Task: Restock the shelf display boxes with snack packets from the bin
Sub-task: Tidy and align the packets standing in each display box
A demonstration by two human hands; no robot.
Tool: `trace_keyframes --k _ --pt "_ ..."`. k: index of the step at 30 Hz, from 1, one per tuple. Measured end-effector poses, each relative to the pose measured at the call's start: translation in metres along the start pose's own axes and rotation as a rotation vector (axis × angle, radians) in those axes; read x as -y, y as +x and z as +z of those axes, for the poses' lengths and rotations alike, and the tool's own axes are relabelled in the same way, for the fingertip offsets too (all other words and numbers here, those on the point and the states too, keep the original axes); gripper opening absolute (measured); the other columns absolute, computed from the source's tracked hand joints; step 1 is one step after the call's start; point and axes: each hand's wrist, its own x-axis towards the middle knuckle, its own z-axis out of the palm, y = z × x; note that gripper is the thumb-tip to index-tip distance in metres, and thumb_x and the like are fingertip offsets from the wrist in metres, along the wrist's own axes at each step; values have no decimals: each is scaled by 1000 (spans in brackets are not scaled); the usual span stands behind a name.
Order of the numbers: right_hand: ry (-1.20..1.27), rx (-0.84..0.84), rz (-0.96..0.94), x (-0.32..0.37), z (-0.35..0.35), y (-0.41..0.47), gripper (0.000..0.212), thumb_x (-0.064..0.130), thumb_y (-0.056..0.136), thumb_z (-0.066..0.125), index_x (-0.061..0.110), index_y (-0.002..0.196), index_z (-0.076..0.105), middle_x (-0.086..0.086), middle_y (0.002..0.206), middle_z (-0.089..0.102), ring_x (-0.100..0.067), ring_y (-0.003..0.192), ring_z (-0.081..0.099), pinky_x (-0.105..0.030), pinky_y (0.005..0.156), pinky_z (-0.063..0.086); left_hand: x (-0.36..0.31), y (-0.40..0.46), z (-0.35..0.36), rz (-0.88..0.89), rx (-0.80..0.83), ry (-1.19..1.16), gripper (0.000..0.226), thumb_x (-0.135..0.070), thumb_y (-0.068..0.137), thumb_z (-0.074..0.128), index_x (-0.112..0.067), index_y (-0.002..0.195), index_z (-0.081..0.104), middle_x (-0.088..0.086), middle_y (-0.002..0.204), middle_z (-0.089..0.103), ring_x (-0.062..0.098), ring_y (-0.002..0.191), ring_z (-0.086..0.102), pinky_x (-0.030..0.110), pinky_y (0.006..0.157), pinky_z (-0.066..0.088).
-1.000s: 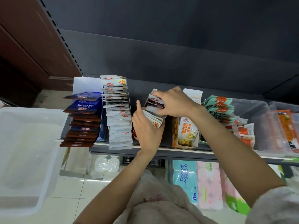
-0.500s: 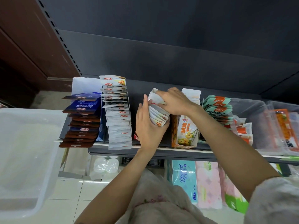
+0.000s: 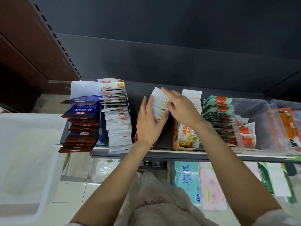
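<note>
Hands at the middle of the dark metal shelf (image 3: pixel 162 154), working a stack of white foil snack packets (image 3: pixel 158 103) that stands on edge in a red-orange cardboard display box (image 3: pixel 136 137). Left hand (image 3: pixel 147 121) upright against the stack's left side, fingers straight and together, thumb curled round the near end of the stack, cupping it. Right hand (image 3: pixel 180 108) laid over the stack's top and right side, fingers spread and blurred, tips touching the far packets; whether pinching any packet cannot be told.

Left of the hands, touching neither: a long row of white packets with red labels (image 3: pixel 118 121) in an open box, then a row of brown and dark blue packets (image 3: pixel 81 126) fanned over the shelf edge. Right of the hands: an orange and white display box with a yellow food picture (image 3: pixel 185 137), white packets behind it, then mint-green and orange packets (image 3: pixel 218 108), then clear plastic tubs (image 3: pixel 263 128). Translucent white plastic bin (image 3: pixel 24 157) at far left, beside the shelf end. Tissue packs (image 3: pixel 189 180) on the lower level.
</note>
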Motion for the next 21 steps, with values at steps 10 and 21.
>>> trace_keyframes --k 10,21 --pt "44 -199 24 -10 1 21 39 9 97 44 24 131 56 2 126 63 -19 116 55 -37 95 45 1 13 7 72 -17 198 101 -64 71 67 -14 148 24 8 152 32 24 137 35 42 106 37" --pt "131 -155 -72 -1 -13 25 34 8 92 52 30 112 69 8 102 72 -12 92 67 -37 88 51 -3 12 10 150 -294 83 74 -34 76 74 -8 139 45 9 144 47 20 128 48 23 99 40"
